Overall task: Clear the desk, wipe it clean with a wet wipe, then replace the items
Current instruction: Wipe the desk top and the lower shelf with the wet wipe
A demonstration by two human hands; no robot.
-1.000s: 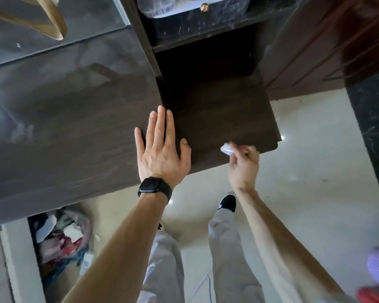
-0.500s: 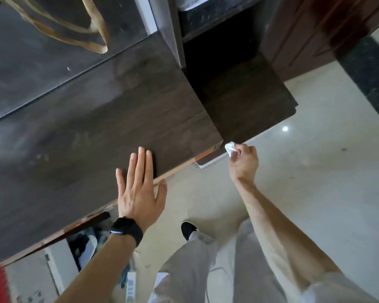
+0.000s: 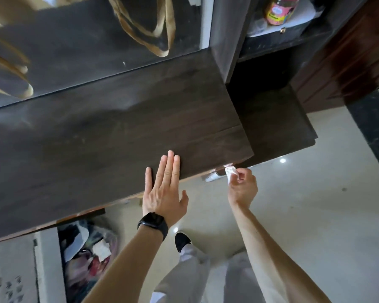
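Edge-wiping stage, judging by grip. Crumpled wet wipe (image 3: 230,172) pinched in curled fingers of right hand (image 3: 242,186), pressed at desk (image 3: 96,138) front edge near corner. Left hand (image 3: 162,193) flat on desktop, fingers straight and together, likely bracing.

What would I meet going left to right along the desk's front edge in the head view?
A bag of clutter under the desk → left hand flat on the desk top → right hand pinching the wet wipe.
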